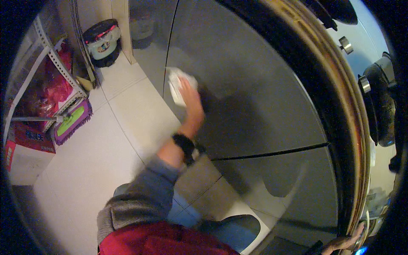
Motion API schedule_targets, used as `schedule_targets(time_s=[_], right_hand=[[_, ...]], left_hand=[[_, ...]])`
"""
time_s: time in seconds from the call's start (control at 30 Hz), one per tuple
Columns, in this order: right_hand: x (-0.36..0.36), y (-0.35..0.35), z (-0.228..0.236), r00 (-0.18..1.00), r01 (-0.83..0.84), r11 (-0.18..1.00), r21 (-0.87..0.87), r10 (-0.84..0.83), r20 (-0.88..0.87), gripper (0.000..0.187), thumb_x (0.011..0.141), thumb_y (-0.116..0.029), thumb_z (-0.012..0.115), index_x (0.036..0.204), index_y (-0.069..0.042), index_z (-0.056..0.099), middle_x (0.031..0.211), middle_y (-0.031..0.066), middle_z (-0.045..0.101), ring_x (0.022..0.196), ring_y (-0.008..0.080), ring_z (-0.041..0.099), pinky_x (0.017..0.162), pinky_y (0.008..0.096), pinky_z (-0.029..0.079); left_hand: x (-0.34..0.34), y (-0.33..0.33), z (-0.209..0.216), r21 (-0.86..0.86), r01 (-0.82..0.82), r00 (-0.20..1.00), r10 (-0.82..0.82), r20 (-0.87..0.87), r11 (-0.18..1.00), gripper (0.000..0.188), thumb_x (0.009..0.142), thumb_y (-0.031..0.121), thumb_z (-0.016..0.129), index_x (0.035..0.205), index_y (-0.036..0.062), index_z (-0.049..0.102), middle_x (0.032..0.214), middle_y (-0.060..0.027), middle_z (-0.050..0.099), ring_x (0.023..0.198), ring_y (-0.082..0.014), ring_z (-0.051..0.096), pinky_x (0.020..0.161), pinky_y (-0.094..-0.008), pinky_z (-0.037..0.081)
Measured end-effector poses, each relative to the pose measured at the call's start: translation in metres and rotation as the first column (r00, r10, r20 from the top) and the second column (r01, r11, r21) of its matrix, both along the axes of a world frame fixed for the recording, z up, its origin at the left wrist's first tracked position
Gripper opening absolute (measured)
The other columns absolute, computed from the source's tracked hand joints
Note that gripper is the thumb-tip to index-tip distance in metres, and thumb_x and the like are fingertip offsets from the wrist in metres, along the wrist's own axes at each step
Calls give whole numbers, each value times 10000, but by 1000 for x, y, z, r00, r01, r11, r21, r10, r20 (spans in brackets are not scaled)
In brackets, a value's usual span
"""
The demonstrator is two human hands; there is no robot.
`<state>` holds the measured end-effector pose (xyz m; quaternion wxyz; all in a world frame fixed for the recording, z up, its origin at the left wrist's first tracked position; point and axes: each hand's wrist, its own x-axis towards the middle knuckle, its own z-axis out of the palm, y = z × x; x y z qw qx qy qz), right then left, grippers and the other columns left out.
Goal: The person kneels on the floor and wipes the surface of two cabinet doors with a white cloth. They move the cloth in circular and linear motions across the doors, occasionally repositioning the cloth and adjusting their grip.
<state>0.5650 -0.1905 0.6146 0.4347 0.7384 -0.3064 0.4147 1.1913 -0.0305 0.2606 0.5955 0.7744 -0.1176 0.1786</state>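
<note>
My left hand (190, 97), slightly blurred, presses a white cloth (175, 87) against a glossy dark grey cabinet panel (238, 80). Its fingers lie over the cloth, and a black band (183, 144) circles the wrist. The cloth is near the upright seam between two panels. At the lower right, my right hand (346, 243) rests at the countertop edge (355, 170) with its fingers stretched over it; part of that hand is cut off by the picture's rim.
A purple-fringed flat mop (74, 121) leans by a metal shelf rack (59, 63) at left, above a red and white box (29, 148). A lidded bin (103, 42) stands farther back. Dark pans (384, 102) sit on the counter. Pale tiles (97, 170) cover the floor.
</note>
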Motion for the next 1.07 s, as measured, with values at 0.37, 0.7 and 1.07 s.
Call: schedule_targets(time_s=[0.37, 0.7, 1.07], right_hand=[[5, 32, 5, 996, -21, 991, 133, 32, -82, 845, 902, -657, 105, 1358, -25, 430, 1338, 136, 501, 1260, 294, 444, 1091, 400, 270], [-3, -3, -8, 981, -188, 978, 93, 182, 68, 739, 946, -582, 108, 1360, -52, 415, 1369, 125, 459, 1307, 308, 370, 1108, 457, 198], [-9, -1, -14, 989, -136, 990, 36, 133, 59, 701, 983, -485, 121, 1235, 7, 553, 1254, 142, 572, 1220, 324, 484, 1080, 474, 250]], left_hand=[[-17, -9, 33, -400, 220, 973, -172, 151, 890, 590, 986, 288, 259, 1453, -22, 76, 1542, -136, 46, 1426, -246, 15, 1145, -404, -41], [-199, -1, -4, 293, 733, 619, -781, 84, 613, 450, 748, 231, 549, 1050, -99, 494, 1070, -344, 445, 1127, -593, 327, 1001, -734, 81], [-83, -17, 152, 4, 214, 739, -165, 654, 977, 632, 880, 267, 452, 1396, -39, 250, 1478, -285, 159, 1393, -423, 99, 1072, -621, 8]])
